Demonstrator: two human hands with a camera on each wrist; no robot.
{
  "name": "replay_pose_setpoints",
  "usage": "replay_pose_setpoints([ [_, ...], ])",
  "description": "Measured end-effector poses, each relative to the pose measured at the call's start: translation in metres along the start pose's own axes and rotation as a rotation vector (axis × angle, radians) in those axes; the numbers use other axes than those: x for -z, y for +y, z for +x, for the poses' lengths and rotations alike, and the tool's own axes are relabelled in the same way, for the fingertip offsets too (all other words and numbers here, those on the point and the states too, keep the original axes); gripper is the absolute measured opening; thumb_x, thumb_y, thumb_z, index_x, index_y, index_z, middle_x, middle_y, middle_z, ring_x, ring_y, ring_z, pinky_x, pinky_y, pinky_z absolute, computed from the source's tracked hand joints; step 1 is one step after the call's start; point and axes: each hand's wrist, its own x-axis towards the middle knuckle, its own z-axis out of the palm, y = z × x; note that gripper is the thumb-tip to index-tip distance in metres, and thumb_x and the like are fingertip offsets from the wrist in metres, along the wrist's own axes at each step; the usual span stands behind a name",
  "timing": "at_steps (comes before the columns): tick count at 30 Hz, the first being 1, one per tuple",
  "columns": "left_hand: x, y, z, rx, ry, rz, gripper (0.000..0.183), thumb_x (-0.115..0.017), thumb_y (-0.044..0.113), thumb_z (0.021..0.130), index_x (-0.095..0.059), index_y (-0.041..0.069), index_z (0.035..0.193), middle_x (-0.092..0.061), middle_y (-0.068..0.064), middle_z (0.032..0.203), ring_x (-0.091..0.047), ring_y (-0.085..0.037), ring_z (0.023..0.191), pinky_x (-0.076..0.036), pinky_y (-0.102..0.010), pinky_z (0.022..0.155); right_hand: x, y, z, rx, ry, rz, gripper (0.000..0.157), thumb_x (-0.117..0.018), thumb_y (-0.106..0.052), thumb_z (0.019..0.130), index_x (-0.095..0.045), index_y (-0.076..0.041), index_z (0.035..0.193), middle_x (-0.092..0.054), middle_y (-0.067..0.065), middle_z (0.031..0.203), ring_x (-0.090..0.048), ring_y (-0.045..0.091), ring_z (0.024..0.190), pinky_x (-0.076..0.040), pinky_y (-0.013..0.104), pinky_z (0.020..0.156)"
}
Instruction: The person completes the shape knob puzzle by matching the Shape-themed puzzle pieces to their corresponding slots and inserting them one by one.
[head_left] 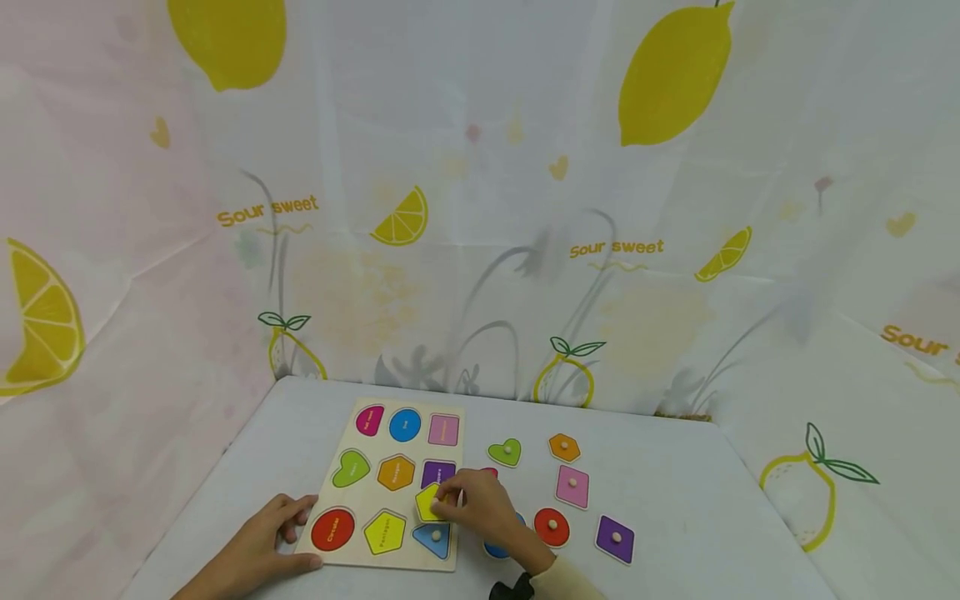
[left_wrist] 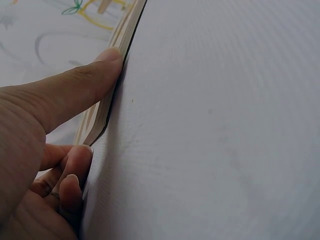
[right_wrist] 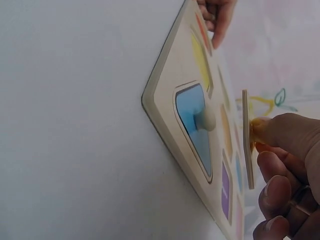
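Note:
A wooden shape puzzle board (head_left: 390, 550) lies on the white table. At its near left corner my left hand (head_left: 262, 537) holds it between thumb and curled fingers; in the left wrist view the thumb (left_wrist: 95, 75) presses along the board's edge. My right hand (head_left: 480, 504) pinches the knob of a yellow pentagon piece (head_left: 429, 504), seen edge-on in the right wrist view, raised over the board's right side. The printed yellow pentagon slot (head_left: 385, 532) shows to its left. A blue triangle piece (right_wrist: 192, 112) with a knob sits in its slot at the near right corner.
Right of the board lie knobbed pieces: a green heart (head_left: 505, 452), orange hexagon (head_left: 564, 447), pink square (head_left: 572, 487), red circle (head_left: 552, 527) and purple square (head_left: 615, 540). A blue piece (head_left: 497, 551) is partly hidden under the right arm. A lemon-print cloth (head_left: 480, 317) stands behind.

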Motion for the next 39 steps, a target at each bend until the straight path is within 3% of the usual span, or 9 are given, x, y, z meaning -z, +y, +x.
replay_pose_setpoints([
  [23, 0.002, -0.002, -0.002, -0.030, -0.012, -0.009, 0.095, -0.099, 0.034, 0.062, -0.059, -0.002, 0.140, -0.045, -0.001, 0.091, -0.045, -0.010, 0.082, -0.040, -0.024, 0.065, -0.039, -0.026, 0.016, 0.025, -0.126, -0.011, 0.011, -0.082, -0.027, 0.090, -0.081, -0.016, 0.090, -0.051, -0.018, 0.064, -0.045, -0.004, 0.062, -0.042, 0.015, 0.058],
  [39, 0.004, 0.000, -0.002, -0.034, -0.024, 0.005, 0.094, -0.098, 0.036, 0.065, -0.058, -0.003, 0.140, -0.045, -0.001, 0.092, -0.045, -0.011, 0.083, -0.041, -0.023, 0.065, -0.051, -0.037, 0.017, -0.035, -0.164, -0.039, 0.010, -0.084, -0.028, 0.087, -0.082, -0.019, 0.087, -0.051, -0.017, 0.062, -0.046, -0.002, 0.061, -0.041, 0.016, 0.058],
])
